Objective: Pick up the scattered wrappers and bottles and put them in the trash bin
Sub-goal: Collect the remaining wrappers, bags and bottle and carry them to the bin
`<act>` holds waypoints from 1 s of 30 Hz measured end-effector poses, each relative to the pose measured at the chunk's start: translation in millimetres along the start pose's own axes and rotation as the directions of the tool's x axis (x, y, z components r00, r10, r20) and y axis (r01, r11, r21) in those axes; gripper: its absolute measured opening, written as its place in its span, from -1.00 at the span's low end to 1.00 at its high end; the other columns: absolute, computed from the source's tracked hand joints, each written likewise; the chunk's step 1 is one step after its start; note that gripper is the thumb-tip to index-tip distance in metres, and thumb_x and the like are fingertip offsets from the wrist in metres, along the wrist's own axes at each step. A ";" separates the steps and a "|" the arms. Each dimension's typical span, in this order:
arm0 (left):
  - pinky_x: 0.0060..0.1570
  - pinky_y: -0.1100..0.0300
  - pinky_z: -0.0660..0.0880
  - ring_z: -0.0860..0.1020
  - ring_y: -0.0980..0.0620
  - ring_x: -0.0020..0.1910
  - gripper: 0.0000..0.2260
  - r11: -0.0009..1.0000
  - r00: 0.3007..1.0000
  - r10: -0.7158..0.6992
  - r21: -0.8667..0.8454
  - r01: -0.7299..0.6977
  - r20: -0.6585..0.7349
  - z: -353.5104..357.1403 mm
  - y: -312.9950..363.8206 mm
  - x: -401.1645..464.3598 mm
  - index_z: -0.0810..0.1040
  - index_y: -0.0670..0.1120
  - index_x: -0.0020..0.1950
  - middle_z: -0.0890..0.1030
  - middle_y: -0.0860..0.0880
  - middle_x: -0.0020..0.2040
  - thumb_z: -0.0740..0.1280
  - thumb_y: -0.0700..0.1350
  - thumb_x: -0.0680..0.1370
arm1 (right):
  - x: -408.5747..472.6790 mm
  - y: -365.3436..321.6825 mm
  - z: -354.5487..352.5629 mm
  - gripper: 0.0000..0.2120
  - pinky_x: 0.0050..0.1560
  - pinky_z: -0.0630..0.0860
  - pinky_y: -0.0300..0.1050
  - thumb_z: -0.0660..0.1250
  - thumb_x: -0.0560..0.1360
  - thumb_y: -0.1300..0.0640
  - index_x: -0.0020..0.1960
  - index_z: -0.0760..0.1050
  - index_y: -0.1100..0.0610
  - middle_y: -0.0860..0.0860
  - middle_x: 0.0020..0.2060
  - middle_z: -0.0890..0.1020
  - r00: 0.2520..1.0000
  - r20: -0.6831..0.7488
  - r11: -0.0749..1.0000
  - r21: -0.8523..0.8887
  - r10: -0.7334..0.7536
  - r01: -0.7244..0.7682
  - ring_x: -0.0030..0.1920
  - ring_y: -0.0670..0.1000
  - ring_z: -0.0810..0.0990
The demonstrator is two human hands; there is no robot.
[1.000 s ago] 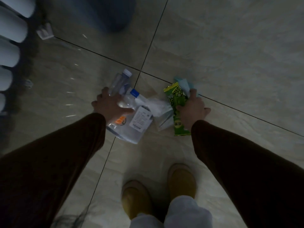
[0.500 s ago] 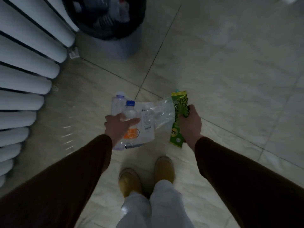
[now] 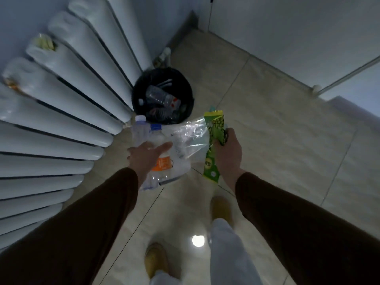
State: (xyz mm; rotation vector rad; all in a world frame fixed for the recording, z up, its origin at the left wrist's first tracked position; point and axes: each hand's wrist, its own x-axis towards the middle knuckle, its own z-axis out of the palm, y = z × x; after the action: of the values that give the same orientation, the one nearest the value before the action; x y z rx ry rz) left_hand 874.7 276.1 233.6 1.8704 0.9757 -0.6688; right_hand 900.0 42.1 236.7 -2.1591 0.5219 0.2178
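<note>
My left hand [image 3: 147, 156] grips two clear plastic bottles [image 3: 152, 138], one with a white cap and one with a blue cap and orange label. A clear plastic bag [image 3: 189, 138] hangs between both hands. My right hand [image 3: 227, 149] is closed on a green snack wrapper [image 3: 213, 140], with a bit of light blue wrapper behind it. Both hands are held above the floor, just short of the round black trash bin [image 3: 185, 83], which holds several crushed bottles.
A white ribbed radiator [image 3: 61, 99] fans along the left, touching the bin's side. White walls and a door edge [image 3: 287, 38] close the far side. My yellow shoes [image 3: 220, 208] stand on beige floor tiles below the hands.
I have stood up from the floor with the bottles, bag and wrappers in hand. The view has swung up, and the bin now sits directly in front of my hands.
</note>
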 end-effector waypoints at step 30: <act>-0.51 0.26 0.50 0.63 0.01 -0.48 -0.55 0.776 0.928 -0.244 -0.517 0.361 0.281 -2.3 139.7 173.8 0.53 -0.13 -0.07 0.66 -0.05 -0.42 0.43 0.27 0.45 | 224.3 -124.8 187.3 -0.41 0.36 0.43 0.14 0.25 0.58 0.24 0.57 0.18 0.05 0.17 0.40 0.34 0.739 0.632 0.821 -0.278 -0.235 0.499 0.35 0.23 0.45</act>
State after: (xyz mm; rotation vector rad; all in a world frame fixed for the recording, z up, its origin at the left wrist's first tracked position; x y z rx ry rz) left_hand 1086.2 299.3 167.0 1.1116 1.2017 -0.6514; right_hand 1162.3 193.0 139.7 -2.4058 -0.3644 0.7932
